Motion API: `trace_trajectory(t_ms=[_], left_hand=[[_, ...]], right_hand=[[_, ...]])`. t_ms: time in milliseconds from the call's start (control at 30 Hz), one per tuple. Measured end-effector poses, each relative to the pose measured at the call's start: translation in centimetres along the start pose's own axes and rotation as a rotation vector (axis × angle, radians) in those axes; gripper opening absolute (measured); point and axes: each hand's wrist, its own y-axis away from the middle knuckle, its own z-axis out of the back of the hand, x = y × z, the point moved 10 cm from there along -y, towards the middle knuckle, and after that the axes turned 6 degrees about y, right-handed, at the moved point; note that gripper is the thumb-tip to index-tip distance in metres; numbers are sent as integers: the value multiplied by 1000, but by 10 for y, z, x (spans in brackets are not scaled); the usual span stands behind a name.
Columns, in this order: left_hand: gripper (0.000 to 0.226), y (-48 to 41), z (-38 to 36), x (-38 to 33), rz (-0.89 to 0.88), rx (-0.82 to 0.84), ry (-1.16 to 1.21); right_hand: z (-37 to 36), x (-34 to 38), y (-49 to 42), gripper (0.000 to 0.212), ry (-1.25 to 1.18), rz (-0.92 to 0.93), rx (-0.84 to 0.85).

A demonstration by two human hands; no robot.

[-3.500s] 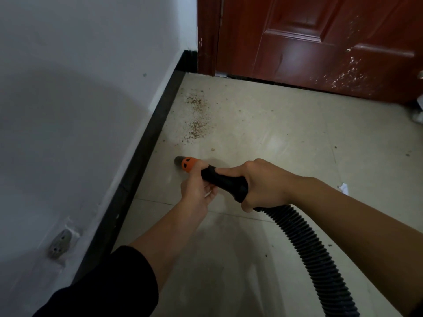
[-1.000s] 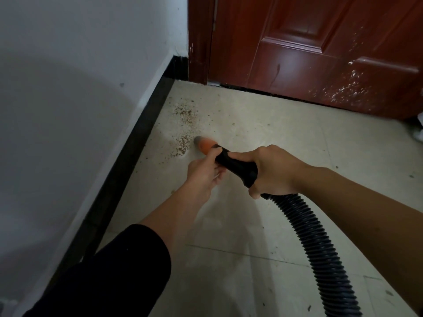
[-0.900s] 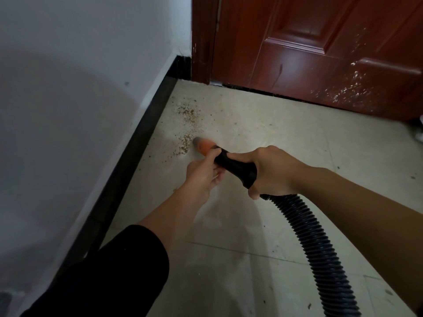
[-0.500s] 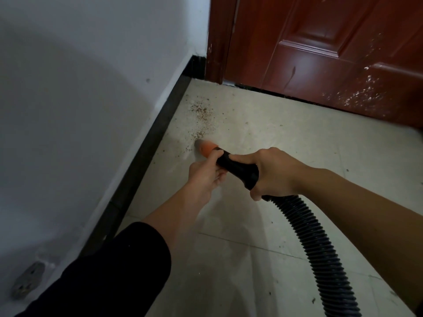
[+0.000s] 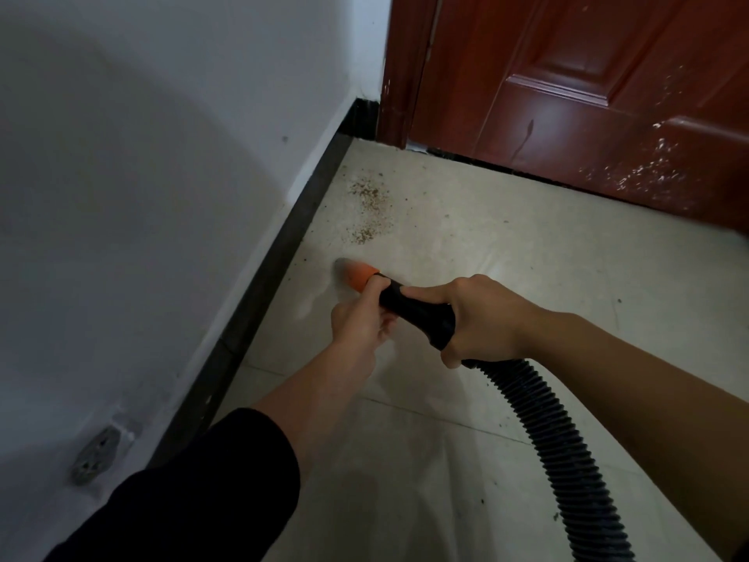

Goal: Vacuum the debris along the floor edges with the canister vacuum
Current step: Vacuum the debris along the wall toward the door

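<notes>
The ribbed hose point(image 5: 547, 432) is lying nearest you. Your right grip point(image 5: 482, 318) is clamping the black handle point(image 5: 417, 314), your left grip point(image 5: 358, 322) pinching it behind the orange nozzle point(image 5: 358, 273); debris point(image 5: 369, 212) is lying farther on, beside the baseboard point(image 5: 283, 245).

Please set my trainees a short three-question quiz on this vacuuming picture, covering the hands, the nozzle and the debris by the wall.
1. True or false: the orange nozzle tip sits in the middle of the debris.
2. The right hand grips: A the baseboard; B the black handle; C the wall socket.
3. Fill in: the hand nearer the nozzle tip is the ____ hand.

Key
1. False: the debris lies past the tip, nearer the door.
2. B.
3. The left hand.
</notes>
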Motion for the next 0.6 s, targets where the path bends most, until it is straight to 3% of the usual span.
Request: trace_trajectory(t_ms=[600], left_hand=[[20,23,42,-4,-63,-171,102]], right_hand=[[-13,43,0,95,-18,133,6]])
